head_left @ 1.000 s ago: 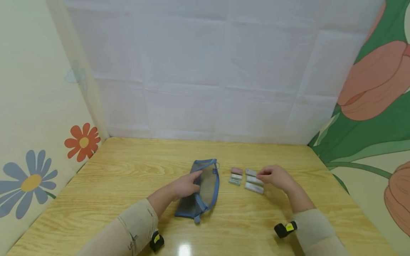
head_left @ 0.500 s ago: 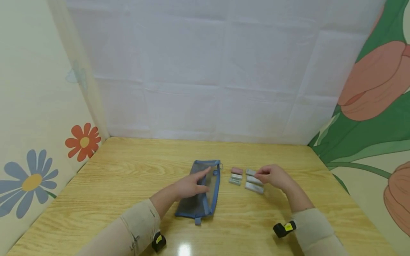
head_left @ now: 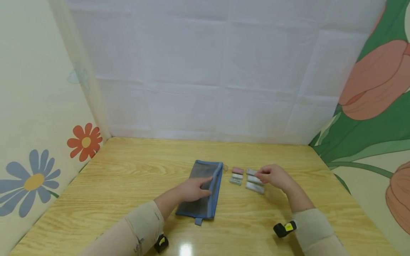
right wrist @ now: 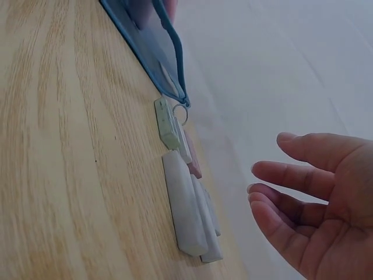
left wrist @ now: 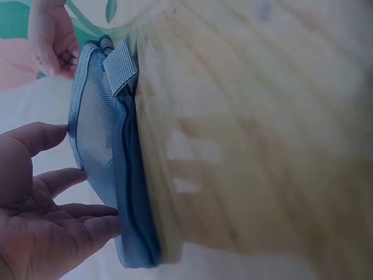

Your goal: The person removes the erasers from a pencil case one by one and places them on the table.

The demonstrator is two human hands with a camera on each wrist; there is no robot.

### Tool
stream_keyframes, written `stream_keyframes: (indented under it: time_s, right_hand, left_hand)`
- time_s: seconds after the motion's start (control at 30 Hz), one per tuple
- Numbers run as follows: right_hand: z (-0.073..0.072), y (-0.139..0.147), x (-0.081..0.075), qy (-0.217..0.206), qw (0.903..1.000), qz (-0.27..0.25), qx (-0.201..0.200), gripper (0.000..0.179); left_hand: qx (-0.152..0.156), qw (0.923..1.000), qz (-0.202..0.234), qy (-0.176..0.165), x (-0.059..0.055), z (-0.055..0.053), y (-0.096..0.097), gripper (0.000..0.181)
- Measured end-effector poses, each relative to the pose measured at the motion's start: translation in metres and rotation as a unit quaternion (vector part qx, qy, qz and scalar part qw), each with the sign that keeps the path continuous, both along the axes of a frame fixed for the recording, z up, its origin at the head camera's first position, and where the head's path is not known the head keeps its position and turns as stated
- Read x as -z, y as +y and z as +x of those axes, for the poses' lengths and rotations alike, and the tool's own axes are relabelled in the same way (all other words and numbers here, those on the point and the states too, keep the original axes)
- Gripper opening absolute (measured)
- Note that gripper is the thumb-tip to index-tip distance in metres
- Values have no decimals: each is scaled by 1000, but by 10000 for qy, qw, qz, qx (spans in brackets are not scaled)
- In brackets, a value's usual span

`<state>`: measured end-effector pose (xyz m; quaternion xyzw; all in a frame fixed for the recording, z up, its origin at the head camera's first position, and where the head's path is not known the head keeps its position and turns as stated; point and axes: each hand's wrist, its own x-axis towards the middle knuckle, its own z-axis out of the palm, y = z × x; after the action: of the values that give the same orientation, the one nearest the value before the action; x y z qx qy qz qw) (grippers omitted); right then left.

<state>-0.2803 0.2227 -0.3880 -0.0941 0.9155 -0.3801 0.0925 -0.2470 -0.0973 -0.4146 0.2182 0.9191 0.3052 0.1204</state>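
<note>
A blue-edged mesh zipper pouch [head_left: 203, 170] lies on the table, its mouth toward the right. My left hand [head_left: 192, 189] is over it, thumb and index finger spread apart along the mouth edge. In the left wrist view, fairly straight fingertips touch the pouch's [left wrist: 96, 131] edge and side. My right hand [head_left: 276, 176] hovers by a row of pale grey-white blocks [head_left: 255, 187] that look like erasers. In the right wrist view its loosely curled fingers [right wrist: 294, 175] hold nothing, apart from the blocks [right wrist: 183, 201].
Left of the pale blocks sit a pink block [head_left: 237, 170], a white one [head_left: 237, 176] and a greenish one [head_left: 235, 181]. A metal ring [right wrist: 182, 115] hangs at the pouch's corner. White sheeting [head_left: 205, 106] closes off the wood table's [head_left: 144, 160] far edge.
The pouch's gaping mouth has narrowed as its near panel came over to the right. My left hand has moved right with it; my right hand has stayed almost in place.
</note>
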Motion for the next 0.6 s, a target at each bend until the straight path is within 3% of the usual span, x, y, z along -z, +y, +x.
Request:
stream_keyframes:
  time_s: [0.23, 0.43, 0.6]
  right_hand:
    - [0, 1, 0, 18, 10000, -58, 26, 27]
    - [-4, 3, -4, 119, 9999, 62, 15, 27]
    - [-11, 2, -13, 283, 9990, 339, -28, 28]
  left_hand:
    - [254, 9963, -802, -179, -1, 1, 4, 48]
    - [284, 9967, -732, -201, -1, 1, -1, 46]
    - [298, 9980, -565, -10, -9, -3, -14, 50]
